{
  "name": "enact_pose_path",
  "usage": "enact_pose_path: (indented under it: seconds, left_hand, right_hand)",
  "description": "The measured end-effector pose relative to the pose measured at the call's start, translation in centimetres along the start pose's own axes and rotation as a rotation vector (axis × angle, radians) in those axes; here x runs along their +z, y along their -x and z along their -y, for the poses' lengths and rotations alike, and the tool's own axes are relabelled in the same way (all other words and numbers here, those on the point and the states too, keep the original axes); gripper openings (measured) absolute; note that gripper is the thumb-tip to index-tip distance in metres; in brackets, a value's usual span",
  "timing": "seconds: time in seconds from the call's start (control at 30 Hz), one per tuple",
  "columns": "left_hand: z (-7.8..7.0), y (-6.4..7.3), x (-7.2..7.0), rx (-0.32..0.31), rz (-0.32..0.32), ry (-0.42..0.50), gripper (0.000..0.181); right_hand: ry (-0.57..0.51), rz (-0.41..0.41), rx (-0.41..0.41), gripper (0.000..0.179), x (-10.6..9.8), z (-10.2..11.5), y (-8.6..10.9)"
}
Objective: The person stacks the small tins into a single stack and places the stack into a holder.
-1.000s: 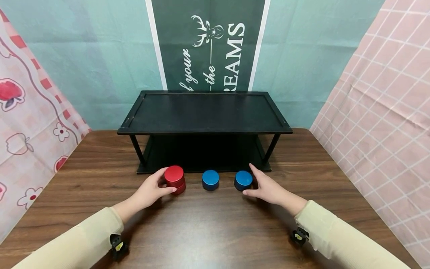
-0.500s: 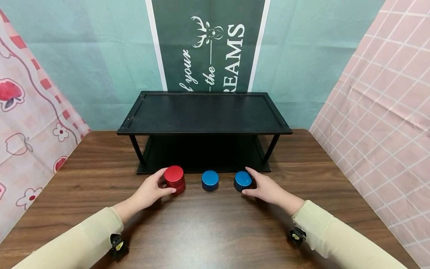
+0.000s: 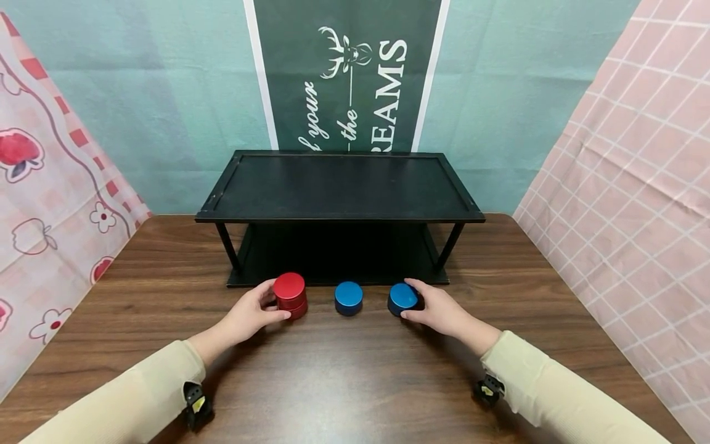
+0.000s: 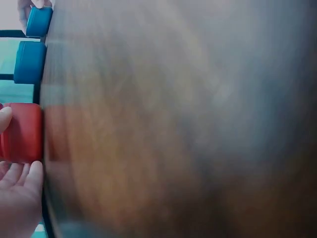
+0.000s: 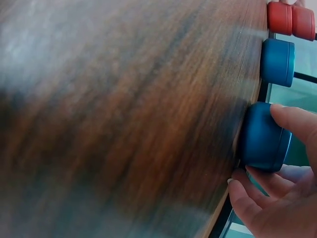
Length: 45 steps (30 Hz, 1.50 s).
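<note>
Two red round tins are stacked one on the other in the head view, the upper tin (image 3: 289, 287) nearly over the lower tin (image 3: 296, 312). My left hand (image 3: 246, 316) grips the stack from its left side; the left wrist view shows the thumb on the upper tin and fingertips at the lower tin (image 4: 28, 131). To the right, my right hand (image 3: 444, 313) holds a blue round tin (image 3: 402, 298) between thumb and fingers, the tin standing on the table. Another blue tin (image 3: 348, 298) stands untouched midway between the hands.
Right behind the tins stands a black two-level rack (image 3: 338, 185), its lower board (image 3: 338, 262) near the tabletop. The brown wood table (image 3: 344, 376) extends in front. Patterned cloths hang on the left (image 3: 66, 246), right (image 3: 627, 246) and back.
My right hand's fingers have drawn in around the right blue tin from a wider spread. The left hand stays at the red stack, and the tins show no clear movement.
</note>
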<state>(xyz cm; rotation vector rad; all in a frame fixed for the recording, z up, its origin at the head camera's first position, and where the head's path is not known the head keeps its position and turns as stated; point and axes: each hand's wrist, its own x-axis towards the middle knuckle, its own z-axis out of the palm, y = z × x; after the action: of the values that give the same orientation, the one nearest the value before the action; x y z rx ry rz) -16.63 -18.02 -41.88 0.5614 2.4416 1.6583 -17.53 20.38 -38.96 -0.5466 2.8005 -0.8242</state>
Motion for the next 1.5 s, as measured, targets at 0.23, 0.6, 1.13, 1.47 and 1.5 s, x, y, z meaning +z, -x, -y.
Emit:
enact_pose_path:
  seconds: [0.23, 0.6, 1.13, 1.47, 1.5]
  left_hand:
    - [0.8, 0.0, 0.2, -0.024, -0.001, 0.078, 0.057]
    - [1.2, -0.1, 0.5, -0.013, 0.021, 0.121, 0.053]
    - [1.2, -0.2, 0.4, -0.047, 0.022, 0.097, 0.055]
    - [1.4, 0.2, 0.0, -0.067, 0.016, 0.089, 0.056]
    - [1.5, 0.2, -0.1, -0.068, 0.016, 0.087, 0.056]
  right_hand:
    - [-0.032, -0.046, 0.002, 0.064, -0.2, -0.5, 0.3]
    - [-0.139, -0.102, 0.022, 0.064, -0.3, -0.9, 0.6]
    - [-0.269, -0.138, 0.071, 0.063, -0.2, -1.4, 0.8]
    - [-0.330, -0.183, 0.045, 0.059, -0.2, -1.2, 0.7]
    - [-0.336, -0.185, 0.043, 0.058, -0.2, -1.1, 0.7]
